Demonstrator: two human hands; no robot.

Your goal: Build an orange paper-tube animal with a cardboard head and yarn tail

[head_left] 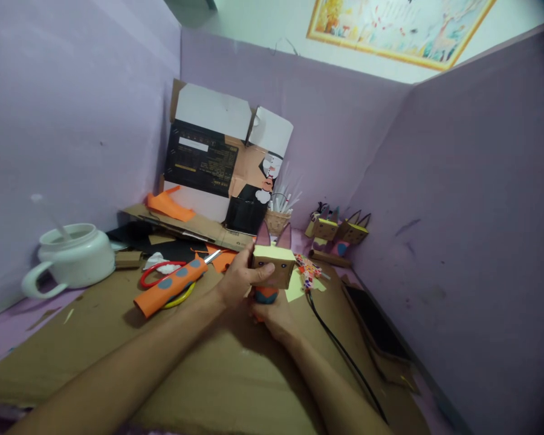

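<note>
My left hand (239, 283) was clamped on one figure (281, 275), its thumb pressed across the front of the boxy head, while my right hand (274, 314) was closed around the lower body, just below. The figure was at the middle of my view, above one broad brown cardboard sheet (199, 380); it had one squared head, pale yellow on top and brown on the face, two tall pointed ears, two small dark eyes, and an orange body with a blue patch. To the left, one smooth orange tube (148, 302) with rounded blue-grey spots lay over scissors (148, 278) showing one red loop and one yellow loop, beside a crumpled white tissue (156, 261). Just right of my hands was one glue gun (309, 272) in a busy multicoloured pattern, near pale yellow paper (294, 289), and one thin black cable (340, 347) curved from it towards me. Farther right lay one flat, dark phone (378, 320). Behind, I saw two more box-headed figures (327, 229), both with pointed ears, one tan cup (277, 222) packed with thin white sticks, and one unfolded carton (204, 160) leaning upright, with one limp orange sheet (171, 206) before it. One rounded, glossy white mug (79, 260) stood far left.
</note>
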